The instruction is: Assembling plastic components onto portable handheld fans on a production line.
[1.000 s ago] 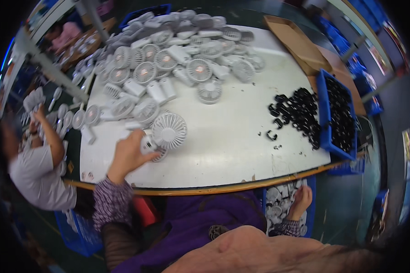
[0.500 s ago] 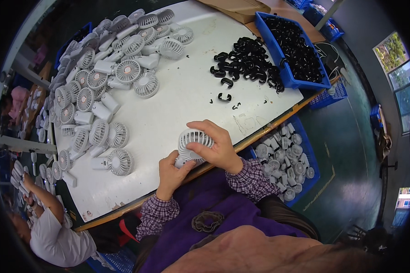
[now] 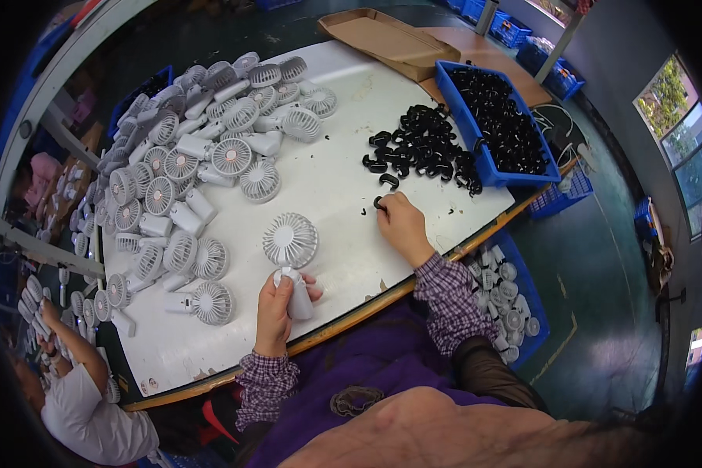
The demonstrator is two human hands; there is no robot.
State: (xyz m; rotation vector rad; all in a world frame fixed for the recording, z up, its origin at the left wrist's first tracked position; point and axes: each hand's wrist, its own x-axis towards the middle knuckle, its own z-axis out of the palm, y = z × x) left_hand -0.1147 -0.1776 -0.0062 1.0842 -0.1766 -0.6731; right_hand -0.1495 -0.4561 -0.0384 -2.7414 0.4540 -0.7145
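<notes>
My left hand (image 3: 277,312) is closed round the handle of a small light-grey handheld fan (image 3: 290,240), near the table's front edge. The fan's round slatted head points away from me. To the right, my right hand (image 3: 404,226) is down at the tabletop, its fingers pinched on a small black C-shaped clip (image 3: 379,203), partly hidden by the fingertips. Just beyond it is another black clip (image 3: 388,181), and past that a loose heap of black clips (image 3: 425,140).
A big pile of grey fans (image 3: 179,164) covers the table's left side. A blue crate (image 3: 487,168) full of black parts stands at the back right by a cardboard tray (image 3: 382,39). Below the right edge, a blue bin (image 3: 532,343) holds fans. A co-worker (image 3: 93,413) handles fans at left.
My right hand has let go of the fan and moved right to the black clip. My left hand now holds the fan alone, slightly further left, its head tipped away from me.
</notes>
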